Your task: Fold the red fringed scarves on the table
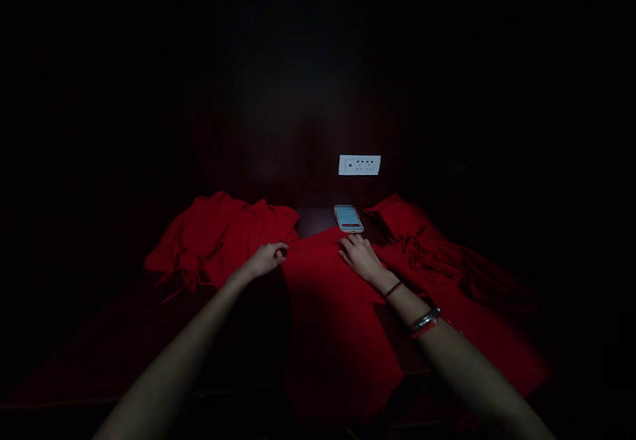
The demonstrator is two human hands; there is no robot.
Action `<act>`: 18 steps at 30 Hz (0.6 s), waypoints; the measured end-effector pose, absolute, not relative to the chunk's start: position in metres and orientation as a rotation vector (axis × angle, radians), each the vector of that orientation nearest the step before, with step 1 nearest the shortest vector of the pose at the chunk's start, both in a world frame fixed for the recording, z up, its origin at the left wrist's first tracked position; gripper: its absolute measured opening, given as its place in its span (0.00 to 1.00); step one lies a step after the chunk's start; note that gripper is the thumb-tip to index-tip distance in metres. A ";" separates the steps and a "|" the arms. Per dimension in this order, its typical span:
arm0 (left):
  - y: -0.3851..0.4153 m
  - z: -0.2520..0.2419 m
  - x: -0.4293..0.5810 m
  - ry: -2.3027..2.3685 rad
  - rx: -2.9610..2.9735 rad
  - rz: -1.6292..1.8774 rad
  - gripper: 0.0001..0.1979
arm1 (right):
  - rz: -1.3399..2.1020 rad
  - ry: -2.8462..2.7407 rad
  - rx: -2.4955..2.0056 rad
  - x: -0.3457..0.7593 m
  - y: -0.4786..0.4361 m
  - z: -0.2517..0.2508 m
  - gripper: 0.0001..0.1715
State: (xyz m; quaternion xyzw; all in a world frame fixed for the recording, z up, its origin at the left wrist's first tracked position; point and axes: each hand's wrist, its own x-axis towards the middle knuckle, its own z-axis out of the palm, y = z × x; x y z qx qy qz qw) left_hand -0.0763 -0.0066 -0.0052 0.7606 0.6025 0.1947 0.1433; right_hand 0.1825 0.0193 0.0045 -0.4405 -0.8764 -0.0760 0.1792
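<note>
A long red scarf [328,301] lies across the dark table in front of me, its near end running down over the front edge. At its far left corner, my left hand [268,259] is closed, with thumb and fingertips pinching the cloth. My right hand [362,258] rests palm down on the far right part of the same scarf, fingers apart and slightly bent on the fabric. The cloth beneath this palm is hidden.
A crumpled red fringed cloth [223,231] lies at the left, and more red cloth [447,274] spreads over the right side. Just beyond my right hand is a lit phone [350,220]. A white socket plate [360,165] is on the dark wall. Surroundings are very dark.
</note>
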 end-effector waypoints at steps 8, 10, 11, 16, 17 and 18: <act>0.001 -0.016 -0.079 1.657 2.389 0.650 0.09 | 0.137 -2.840 -0.218 0.163 -0.057 0.032 0.14; 0.002 -0.014 -0.081 1.645 2.416 0.611 0.09 | 0.110 -2.949 -0.086 0.159 -0.073 0.031 0.14; 0.001 -0.013 -0.081 1.632 2.431 0.602 0.09 | 0.087 -2.974 -0.071 0.158 -0.077 0.029 0.14; -0.017 -0.003 -0.083 1.600 2.513 0.700 0.10 | 0.068 -2.960 -0.174 0.160 -0.084 0.017 0.16; -0.024 -0.002 -0.083 1.576 2.528 0.708 0.12 | 0.065 -2.951 -0.176 0.160 -0.084 0.015 0.17; -0.032 -0.001 -0.082 1.538 2.545 0.696 0.13 | 0.063 -2.943 -0.170 0.161 -0.083 0.013 0.17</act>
